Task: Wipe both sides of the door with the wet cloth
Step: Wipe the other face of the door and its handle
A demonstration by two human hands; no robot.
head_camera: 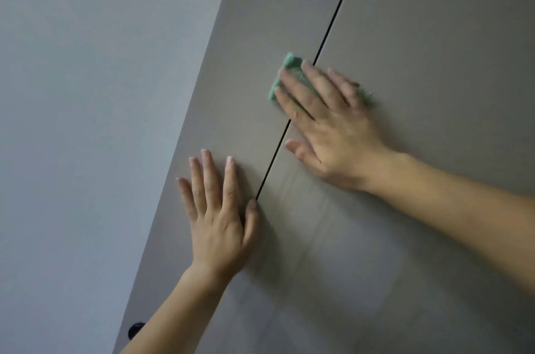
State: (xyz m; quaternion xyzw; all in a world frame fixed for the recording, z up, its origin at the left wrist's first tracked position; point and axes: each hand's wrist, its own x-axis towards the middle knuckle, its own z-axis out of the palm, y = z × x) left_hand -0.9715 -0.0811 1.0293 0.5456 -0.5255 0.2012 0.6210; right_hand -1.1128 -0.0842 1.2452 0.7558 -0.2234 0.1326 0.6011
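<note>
A grey-brown door point(419, 49) fills most of the head view, tilted, with a thin dark groove point(333, 20) running down it. My right hand point(327, 128) lies flat on the door, fingers spread, pressing a folded green cloth point(285, 75) against the surface over the groove. Most of the cloth is hidden under my fingers; a bit shows past my little finger. My left hand point(220, 209) rests flat on the door lower left, fingers apart, holding nothing, its thumb at the groove. Faint wet streaks mark the door below my right hand.
A pale grey wall point(101, 122) takes up the left side, meeting the door's left edge. A small black round fitting point(135, 330) sits at the door's edge near the bottom, partly behind my left forearm.
</note>
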